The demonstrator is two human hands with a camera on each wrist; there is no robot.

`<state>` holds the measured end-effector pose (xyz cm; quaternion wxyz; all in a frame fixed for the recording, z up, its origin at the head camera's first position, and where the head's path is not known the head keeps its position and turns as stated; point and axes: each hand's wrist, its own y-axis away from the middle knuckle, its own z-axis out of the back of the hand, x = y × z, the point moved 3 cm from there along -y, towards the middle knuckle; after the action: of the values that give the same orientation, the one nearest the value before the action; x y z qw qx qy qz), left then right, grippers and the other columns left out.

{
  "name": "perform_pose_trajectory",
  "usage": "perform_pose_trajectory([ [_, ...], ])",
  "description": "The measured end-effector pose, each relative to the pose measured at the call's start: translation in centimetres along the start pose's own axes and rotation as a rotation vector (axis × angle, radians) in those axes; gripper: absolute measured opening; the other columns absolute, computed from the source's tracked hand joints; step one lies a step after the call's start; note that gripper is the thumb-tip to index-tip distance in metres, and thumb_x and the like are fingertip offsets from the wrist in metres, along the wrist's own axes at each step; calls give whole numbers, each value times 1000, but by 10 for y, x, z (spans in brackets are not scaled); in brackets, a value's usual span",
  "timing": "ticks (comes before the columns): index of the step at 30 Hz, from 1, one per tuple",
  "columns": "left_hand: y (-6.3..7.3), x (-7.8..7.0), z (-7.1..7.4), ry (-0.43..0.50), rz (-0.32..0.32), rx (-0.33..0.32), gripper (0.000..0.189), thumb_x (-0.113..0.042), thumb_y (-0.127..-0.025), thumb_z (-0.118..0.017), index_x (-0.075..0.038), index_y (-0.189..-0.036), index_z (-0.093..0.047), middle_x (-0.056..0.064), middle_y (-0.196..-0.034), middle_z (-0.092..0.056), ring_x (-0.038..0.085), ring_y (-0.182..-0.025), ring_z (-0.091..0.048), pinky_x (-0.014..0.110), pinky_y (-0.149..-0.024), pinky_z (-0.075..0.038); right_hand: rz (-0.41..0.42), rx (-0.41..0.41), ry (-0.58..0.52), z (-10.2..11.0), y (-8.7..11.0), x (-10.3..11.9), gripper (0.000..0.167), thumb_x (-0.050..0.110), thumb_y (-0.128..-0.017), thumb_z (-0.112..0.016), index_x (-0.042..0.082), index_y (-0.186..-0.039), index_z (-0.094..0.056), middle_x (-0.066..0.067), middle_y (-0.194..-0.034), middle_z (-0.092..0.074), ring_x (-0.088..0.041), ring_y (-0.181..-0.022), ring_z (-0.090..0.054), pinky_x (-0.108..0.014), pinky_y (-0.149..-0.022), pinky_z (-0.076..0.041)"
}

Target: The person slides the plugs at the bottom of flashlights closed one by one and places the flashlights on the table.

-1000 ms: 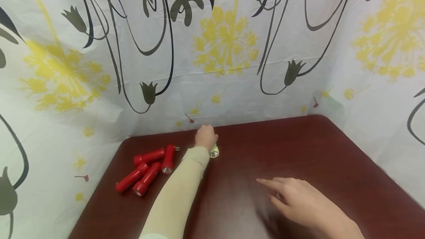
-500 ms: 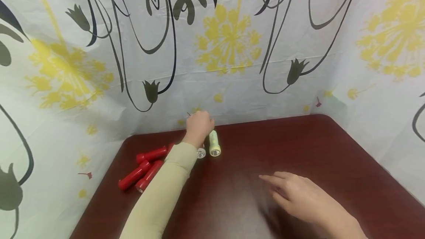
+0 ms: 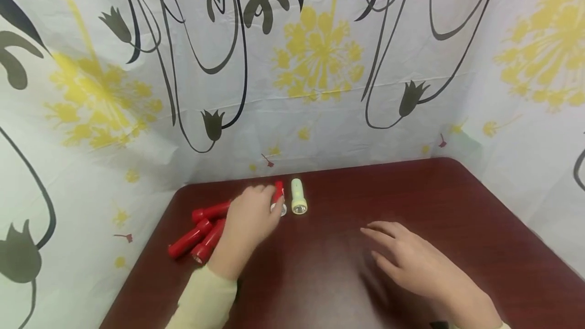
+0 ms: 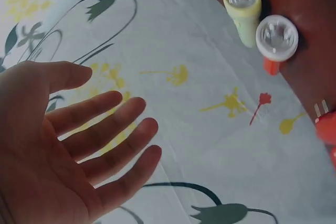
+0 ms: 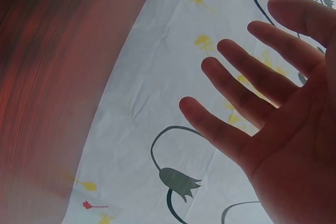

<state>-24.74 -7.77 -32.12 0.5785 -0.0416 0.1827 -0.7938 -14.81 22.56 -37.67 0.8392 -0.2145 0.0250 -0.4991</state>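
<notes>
My left hand [image 3: 253, 215] hovers above the left part of the table, its fingers relaxed and holding nothing. Just beyond its fingertips lies a red flashlight with a white head [image 3: 279, 197], partly hidden by the hand. Beside it, on the right, lies a pale green-yellow flashlight [image 3: 298, 197], lens toward me. Several red flashlights [image 3: 189, 239] are grouped left of the hand; one with metal prongs [image 4: 326, 127] shows at the edge of the left wrist view. My right hand [image 3: 413, 258] is over the right part of the table, fingers loosely extended, touching no object.
The dark red-brown table [image 3: 388, 187] has rounded far corners. A white cloth [image 3: 311, 131] printed with flowers hangs close behind the table's far edge and along both sides.
My left hand has drawn back from the far edge, toward me and to the left, uncovering the pale flashlight and the white-headed red one. The right hand's fingers have spread slightly.
</notes>
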Motion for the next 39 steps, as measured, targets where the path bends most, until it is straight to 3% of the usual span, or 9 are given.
perform_pose_trajectory([
  [6, 49, -2, -7, 17, 41, 53, 50, -46, -94, -77, -13, -131, -72, 12, -127, -74, 33, -114, -71, 53, -93, -63, -21, 5, 0, -2, 0, 2, 52, 22, -96, -78, 21, -146, -64, -1, -146, -63, -24, -132, -64, -50, -102, -58],
  [10, 70, -8, -16, 32, 14, 99, 58, -53, -97, -72, -13, -139, -66, 15, -139, -67, 37, -126, -65, 57, -105, -58, -34, 10, -7, -3, 1, 3, 52, 25, -96, -78, 22, -147, -63, -2, -147, -62, -25, -133, -64, -51, -102, -57],
  [16, 92, -16, -33, 77, -6, 163, 62, -54, -98, -69, -12, -142, -64, 14, -144, -64, 38, -131, -62, 57, -109, -54, -36, 15, -14, -5, 3, 4, 53, 28, -97, -78, 24, -147, -63, -2, -147, -62, -25, -132, -65, -52, -101, -58],
  [24, 102, -16, -44, 74, -22, 153, 58, -54, -99, -69, -13, -140, -66, 10, -141, -67, 34, -130, -63, 54, -107, -56, -51, 42, -32, -10, 6, 5, 50, 28, -98, -77, 26, -146, -64, 2, -145, -63, -22, -127, -68, -49, -97, -59],
  [35, 100, -10, -42, 97, 31, 207, 62, -57, -97, -69, -14, -141, -65, 10, -142, -67, 35, -132, -63, 62, -108, -54, -30, 40, -13, -13, 7, 7, 51, 22, -96, -77, 25, -145, -65, 4, -142, -64, -20, -123, -70, -45, -94, -60],
  [39, 98, -9, -41, 89, 26, 185, 61, -56, -98, -68, -14, -142, -64, 10, -142, -68, 34, -132, -64, 62, -109, -53, 0, 31, 10, -12, 6, 6, 52, 17, -93, -78, 24, -143, -66, 5, -139, -66, -18, -121, -70, -44, -93, -61],
])
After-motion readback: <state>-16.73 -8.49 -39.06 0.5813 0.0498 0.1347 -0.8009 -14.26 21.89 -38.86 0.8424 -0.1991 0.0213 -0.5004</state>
